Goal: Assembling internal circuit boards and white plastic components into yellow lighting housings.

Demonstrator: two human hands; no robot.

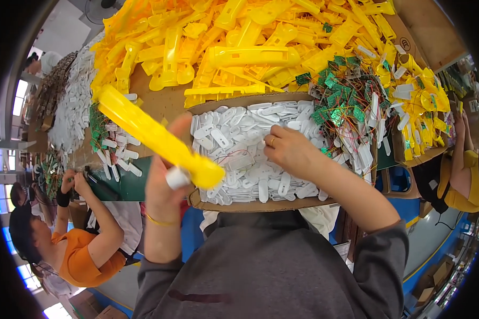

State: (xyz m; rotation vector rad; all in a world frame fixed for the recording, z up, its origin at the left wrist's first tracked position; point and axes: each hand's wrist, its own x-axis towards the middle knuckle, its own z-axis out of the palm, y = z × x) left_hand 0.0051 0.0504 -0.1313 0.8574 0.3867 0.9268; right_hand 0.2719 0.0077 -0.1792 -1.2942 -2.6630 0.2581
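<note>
My left hand (163, 186) is wrapped round a long yellow plastic casing (149, 130), held tilted above the left side of a cardboard box. A white band or small cylinder (177, 178) shows at that hand's thumb; which it is I cannot tell. My right hand (292, 151) is over the box with its fingers pinched together, and what lies between the fingertips is too small to make out. Flat white plastic pieces (282, 186) fill the cardboard box (260, 206). Among them lies a clear-white part (238, 160) with thin wires.
Yellow casings (250, 32) are heaped beyond the box. Green circuit boards with red wires (340, 93) pile up at its right. Further left lies a mound of white pieces (74, 117). Co-workers sit at both sides, one in an orange shirt (85, 258), another in yellow (465, 183).
</note>
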